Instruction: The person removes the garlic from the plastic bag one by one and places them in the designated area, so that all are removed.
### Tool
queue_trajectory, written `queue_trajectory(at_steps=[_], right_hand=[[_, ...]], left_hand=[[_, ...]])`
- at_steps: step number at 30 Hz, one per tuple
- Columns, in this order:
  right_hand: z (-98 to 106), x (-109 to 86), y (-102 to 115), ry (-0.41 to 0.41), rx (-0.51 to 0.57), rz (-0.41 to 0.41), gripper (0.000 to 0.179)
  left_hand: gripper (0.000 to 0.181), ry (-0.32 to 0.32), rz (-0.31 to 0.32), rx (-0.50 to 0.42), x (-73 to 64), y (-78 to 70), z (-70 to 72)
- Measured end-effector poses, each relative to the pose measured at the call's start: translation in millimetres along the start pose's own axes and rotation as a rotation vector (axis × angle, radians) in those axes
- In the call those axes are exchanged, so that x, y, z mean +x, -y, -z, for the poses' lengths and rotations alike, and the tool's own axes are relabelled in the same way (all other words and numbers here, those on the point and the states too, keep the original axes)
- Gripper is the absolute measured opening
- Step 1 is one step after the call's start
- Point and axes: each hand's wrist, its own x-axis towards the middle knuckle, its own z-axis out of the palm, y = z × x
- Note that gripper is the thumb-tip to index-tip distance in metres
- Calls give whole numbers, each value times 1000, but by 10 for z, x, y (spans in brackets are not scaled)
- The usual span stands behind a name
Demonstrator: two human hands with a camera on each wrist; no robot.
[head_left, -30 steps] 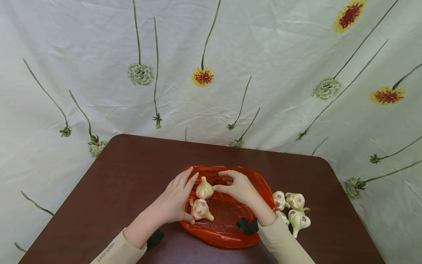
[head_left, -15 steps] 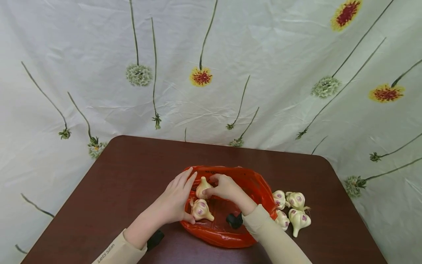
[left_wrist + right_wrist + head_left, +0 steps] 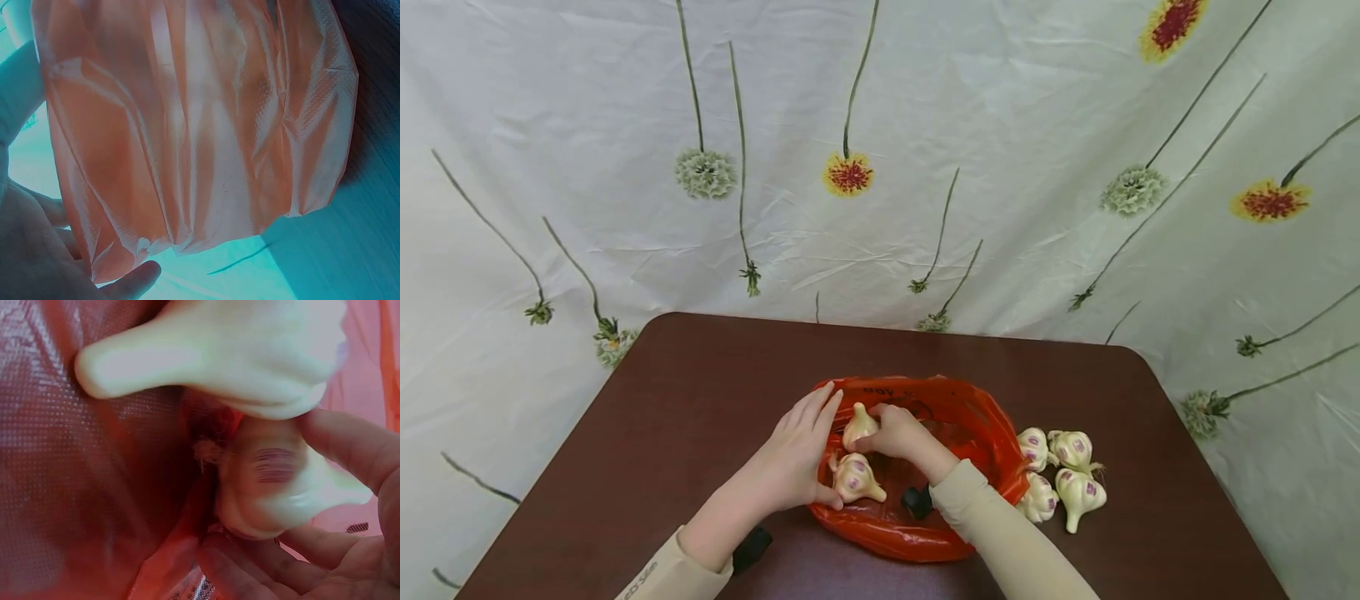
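Note:
A red plastic bag (image 3: pixel 904 543) lies with its mouth wide on the table, two garlic bulbs inside at its left. My left hand (image 3: pixel 790 462) rests spread along the bag's left side, thumb near the front rim. From the left wrist, the left hand (image 3: pixel 37 250) is beside the bag's crinkled wall (image 3: pixel 206 144). Inside the bag, my right hand (image 3: pixel 901 435) holds the farther garlic bulb (image 3: pixel 859 429) between thumb and fingers. The nearer garlic bulb (image 3: pixel 856 478) lies just in front. In the right wrist view, the gripped bulb (image 3: pixel 269 481) sits below the other bulb (image 3: pixel 250 356).
Several more garlic bulbs (image 3: pixel 1081 493) lie on the table just right of the bag. The dark brown table (image 3: pixel 715 375) has rounded far corners. Behind it hangs a white cloth (image 3: pixel 1030 100) with a flower print.
My right hand has moved left and down from above the bag onto the farther garlic bulb and now grips it. The left hand has kept its place at the bag's side.

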Motion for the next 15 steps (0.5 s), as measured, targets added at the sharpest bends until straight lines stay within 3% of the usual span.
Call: queue_trajectory(at_steps=[8, 15], right_hand=[[-74, 50, 43, -13, -58, -31, 58], [-66, 45, 66, -52, -40, -65, 53]], left_hand=[[124, -14, -14, 19, 2, -21, 2], [124, -10, -8, 31, 10, -16, -2]])
